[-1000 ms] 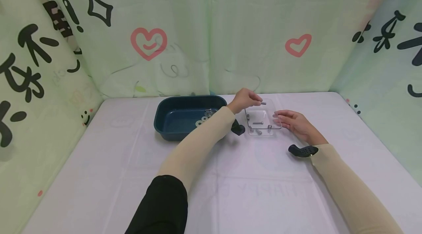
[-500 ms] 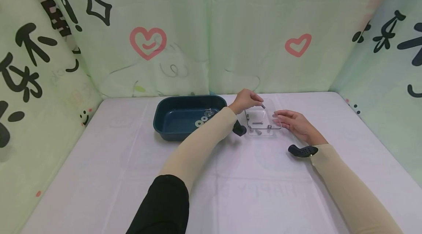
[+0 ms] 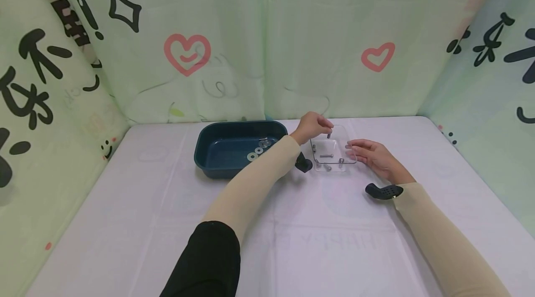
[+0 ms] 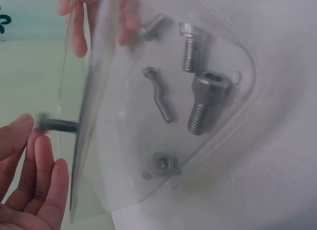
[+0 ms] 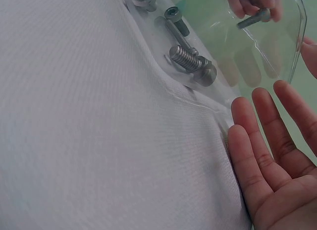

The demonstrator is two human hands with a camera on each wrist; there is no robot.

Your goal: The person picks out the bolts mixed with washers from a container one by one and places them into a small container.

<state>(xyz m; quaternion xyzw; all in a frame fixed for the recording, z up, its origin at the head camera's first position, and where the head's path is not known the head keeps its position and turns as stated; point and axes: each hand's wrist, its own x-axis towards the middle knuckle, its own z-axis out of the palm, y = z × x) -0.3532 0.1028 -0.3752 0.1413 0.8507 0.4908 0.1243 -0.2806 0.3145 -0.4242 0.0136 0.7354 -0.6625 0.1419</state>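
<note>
My left hand (image 3: pixel 311 127) pinches a metal socket-head screw (image 4: pixel 59 125) by its head end, and in the head view the screw points down over a clear plastic box (image 3: pixel 334 163). In the left wrist view its shaft reaches past the box rim. Several more screws and bolts lie on the box floor, including a thick bolt (image 4: pixel 202 103) and a thin bent-looking screw (image 4: pixel 159 95). My right hand (image 3: pixel 378 160) rests at the box's right side, its fingers (image 5: pixel 267 123) nearly straight along the outer wall.
Left of the box stands a dark blue tray (image 3: pixel 221 174) holding white washers (image 3: pixel 252 156) and small clear pieces (image 3: pixel 265 142); my left forearm crosses over its right side. A white cloth (image 3: pixel 326 241) covers the table, with a printed curtain (image 3: pixel 288 46) behind.
The screw in my left hand has turned from lying sideways to pointing down, and the hand shifted very slightly. My right hand and the box stay in place.
</note>
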